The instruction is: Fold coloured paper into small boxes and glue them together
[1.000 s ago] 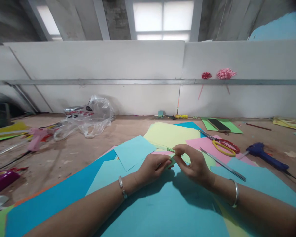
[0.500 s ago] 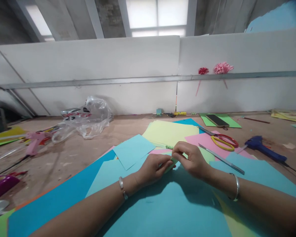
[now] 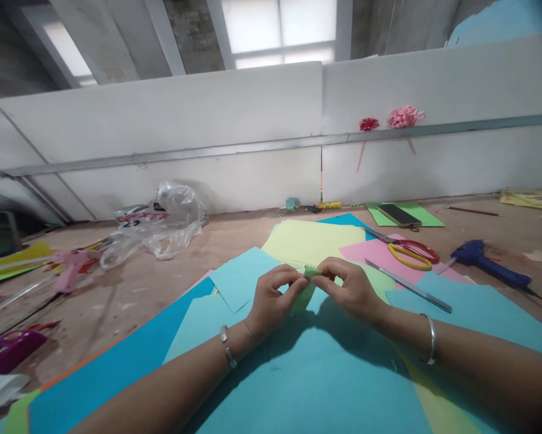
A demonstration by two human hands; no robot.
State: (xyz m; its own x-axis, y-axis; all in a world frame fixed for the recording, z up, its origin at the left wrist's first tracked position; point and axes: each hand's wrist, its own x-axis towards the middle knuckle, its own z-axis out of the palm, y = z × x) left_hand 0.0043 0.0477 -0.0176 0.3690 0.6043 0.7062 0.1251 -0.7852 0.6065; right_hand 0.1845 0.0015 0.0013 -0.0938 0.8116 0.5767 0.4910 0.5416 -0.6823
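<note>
My left hand (image 3: 273, 298) and my right hand (image 3: 349, 289) meet over the middle of the table, both pinching a small strip of light green paper (image 3: 305, 283) held just above the sheets. The strip's top end is rolled or folded tight between my fingertips. Below my hands lies a large light blue sheet (image 3: 307, 374). A smaller light blue sheet (image 3: 241, 277) lies by my left hand, and a pale yellow sheet (image 3: 311, 241) lies behind the strip.
Red and yellow scissors (image 3: 409, 250), a metal ruler (image 3: 409, 286) and a blue glue gun (image 3: 490, 265) lie at the right. A pink glue gun (image 3: 72, 265) and a clear plastic bag (image 3: 162, 220) lie at the left. A phone (image 3: 400, 214) rests on green paper.
My left hand has lifted, fingers now curled up to the strip's top end. The green strip stands more upright between both hands. The view has tilted slightly.
</note>
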